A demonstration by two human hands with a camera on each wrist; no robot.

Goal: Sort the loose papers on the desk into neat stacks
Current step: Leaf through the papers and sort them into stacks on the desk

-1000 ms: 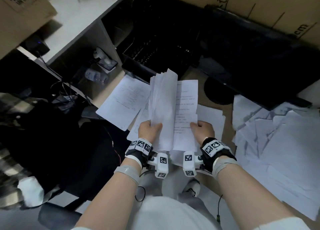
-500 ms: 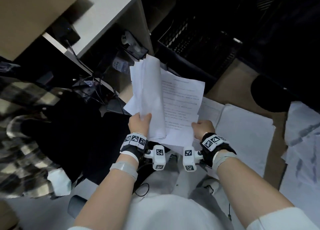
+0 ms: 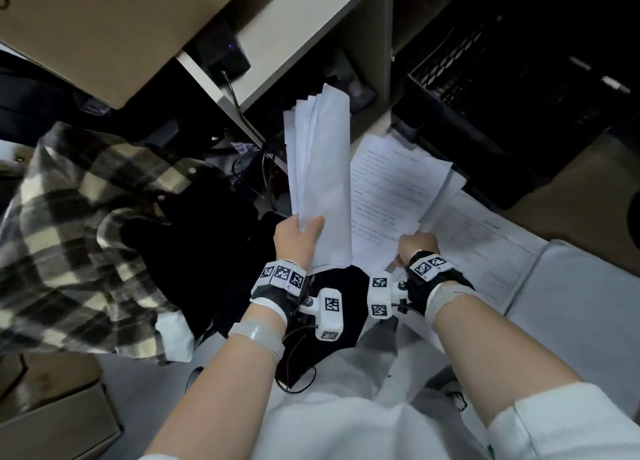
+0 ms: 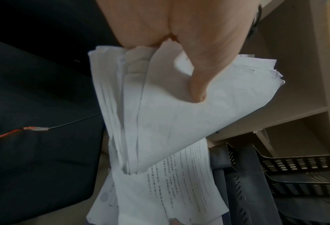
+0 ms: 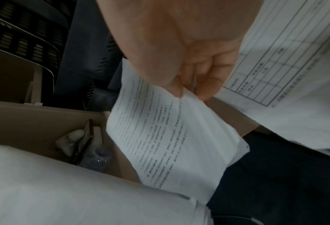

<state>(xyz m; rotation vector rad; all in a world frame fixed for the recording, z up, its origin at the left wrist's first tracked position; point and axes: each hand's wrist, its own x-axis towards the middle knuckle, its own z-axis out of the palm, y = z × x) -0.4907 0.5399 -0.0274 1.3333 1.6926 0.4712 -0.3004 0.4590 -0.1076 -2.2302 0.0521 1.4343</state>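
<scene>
My left hand (image 3: 298, 237) has its grip closed on a bundle of papers (image 3: 320, 182), thumb pressed across the front and fingers behind, low on the bundle near its bottom edge. The bundle stands nearly upright, curled a little along its length, its top fanning out toward 12 o'clock with several sheet corners showing. In the left wrist view my thumb (image 4: 198, 85) dents the outer sheet.

My right hand (image 3: 417, 250) grips a printed sheet (image 3: 391, 189) by its near corner, pinched between thumb and curled fingers. The sheet lies tilted just to the 3 o'clock side of the bundle, its left edge hidden behind it. Rows of small text cover it; I cannot read them.

At 4 o'clock from my right hand, a form with ruled table lines (image 3: 485, 248) lies flat on the tabletop (image 3: 571, 196), and more white sheets (image 3: 581, 303) lie beside it further toward 4 o'clock. Black mesh trays (image 3: 502, 88) sit at 1 o'clock. A plaid shirt (image 3: 76, 224) hangs at 9 o'clock and a cardboard box (image 3: 114, 26) sits at 11 o'clock.
</scene>
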